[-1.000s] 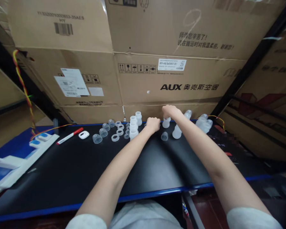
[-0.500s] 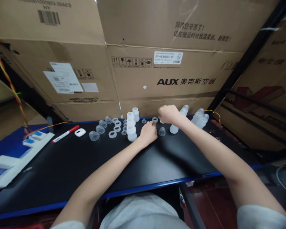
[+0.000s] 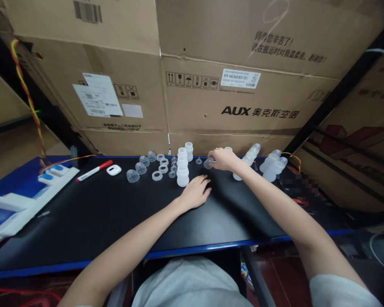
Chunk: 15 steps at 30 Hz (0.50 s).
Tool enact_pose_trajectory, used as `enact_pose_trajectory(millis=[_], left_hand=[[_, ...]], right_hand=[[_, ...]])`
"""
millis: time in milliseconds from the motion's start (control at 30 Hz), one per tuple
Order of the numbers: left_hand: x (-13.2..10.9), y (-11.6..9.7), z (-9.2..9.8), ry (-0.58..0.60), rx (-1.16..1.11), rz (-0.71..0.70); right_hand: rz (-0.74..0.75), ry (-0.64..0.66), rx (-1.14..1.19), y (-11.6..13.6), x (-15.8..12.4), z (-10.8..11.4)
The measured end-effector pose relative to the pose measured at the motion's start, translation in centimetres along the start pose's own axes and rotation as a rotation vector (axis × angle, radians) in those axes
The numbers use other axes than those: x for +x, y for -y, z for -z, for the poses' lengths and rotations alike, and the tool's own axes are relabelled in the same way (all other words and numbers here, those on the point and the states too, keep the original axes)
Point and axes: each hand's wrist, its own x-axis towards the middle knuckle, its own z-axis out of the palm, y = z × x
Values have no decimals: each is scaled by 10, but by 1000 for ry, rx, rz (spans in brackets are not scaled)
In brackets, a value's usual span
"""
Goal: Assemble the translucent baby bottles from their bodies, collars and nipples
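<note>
My right hand [image 3: 222, 158] reaches to the back of the black mat [image 3: 121, 217] and pinches a small clear plastic cap [image 3: 208, 163] between its fingertips. My left hand [image 3: 196, 192] lies flat on the mat with fingers spread, holding nothing, just right of a frosted white bottle [image 3: 182, 175]. A second bottle [image 3: 188, 151] stands behind it, and a tiny clear nipple piece [image 3: 199, 160] sits close to the held cap. Several clear caps [image 3: 132, 175] and white rings [image 3: 156, 175] are scattered to the left of the bottles.
More frosted bottles [image 3: 272, 165] lie at the back right. A red marker [image 3: 94, 170], a small white case [image 3: 114, 170] and a white and blue fixture [image 3: 28, 192] are on the left. Cardboard boxes [image 3: 230, 98] form a wall behind the table.
My left hand drew back from the parts at the rear and now rests flat on the mat. My right hand shifted left and picked up a clear cap.
</note>
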Motion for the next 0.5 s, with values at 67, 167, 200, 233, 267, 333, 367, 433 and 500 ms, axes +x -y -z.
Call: enact_pose_trajectory(millis=[67, 167, 200, 233, 267, 333, 367, 433, 500], left_hand=[[0, 0, -1, -2, 0, 0], [0, 1, -2, -11, 4, -7], [0, 1, -2, -14, 6, -11], [-1, 1, -2, -17, 9, -15], [-1, 0, -2, -17, 12, -16], [-1, 0, -2, -18, 19, -16], [-1, 0, -1, -19, 20, -19], [-2, -1, -1, -25, 17, -26], [-2, 0, -2, -34, 10, -30]], right_hand=[[10, -41, 104, 8, 18, 2], [-3, -59, 178, 19, 45, -5], [-10, -53, 182, 21, 52, -9], [-14, -42, 182, 23, 58, -14], [-15, -30, 182, 23, 63, -18], [-8, -12, 184, 21, 69, -28], [1, -8, 183, 19, 71, -32], [27, -15, 178, 15, 73, -40], [59, -25, 175, 12, 74, -47]])
